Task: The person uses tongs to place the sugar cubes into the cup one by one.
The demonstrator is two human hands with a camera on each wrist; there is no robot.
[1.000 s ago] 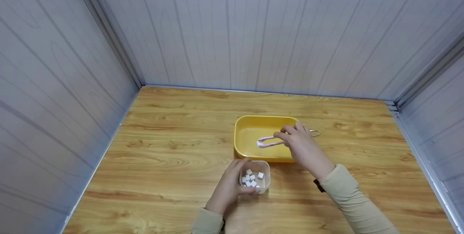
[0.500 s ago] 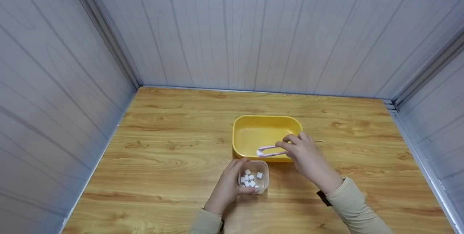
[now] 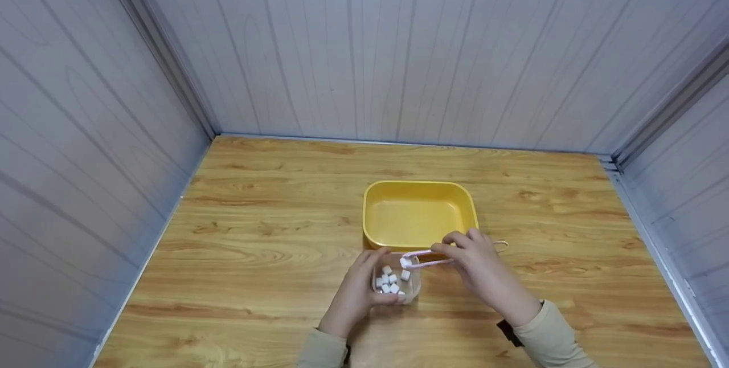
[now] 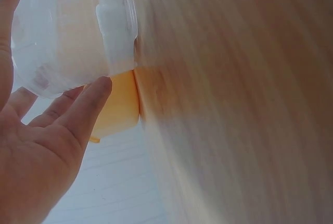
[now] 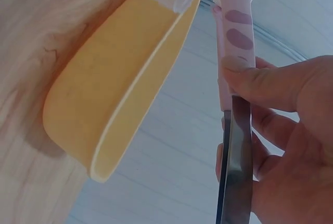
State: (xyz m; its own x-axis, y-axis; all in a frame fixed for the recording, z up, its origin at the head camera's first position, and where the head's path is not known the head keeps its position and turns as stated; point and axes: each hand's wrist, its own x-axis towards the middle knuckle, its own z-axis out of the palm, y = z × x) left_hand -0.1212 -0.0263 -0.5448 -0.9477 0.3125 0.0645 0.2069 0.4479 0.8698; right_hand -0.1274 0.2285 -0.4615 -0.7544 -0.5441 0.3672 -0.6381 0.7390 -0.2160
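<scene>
My left hand (image 3: 356,294) curls round the side of a small clear plastic container (image 3: 414,285), seen close up as a clear wall (image 4: 67,36) in the left wrist view. Several white cubes (image 3: 393,288) lie inside it. Between thumb and fingers my right hand (image 3: 475,268) pinches a pair of tongs (image 3: 430,264), with pink tips and a metal handle (image 5: 239,156) in the right wrist view. A white cube (image 3: 405,262) sits between the tong tips, over the container's far right part. Just beyond the container stands a yellow rectangular tub (image 3: 418,217), with nothing visible inside.
Everything stands on a wood-grain table (image 3: 273,242). Pale panelled walls (image 3: 342,49) close it in at the back, left and right. The yellow tub's near rim lies close to the small container and both hands.
My right hand has brought the tongs and the cube from above the yellow tub toward me, to over the small container. The left hand has stayed on the container.
</scene>
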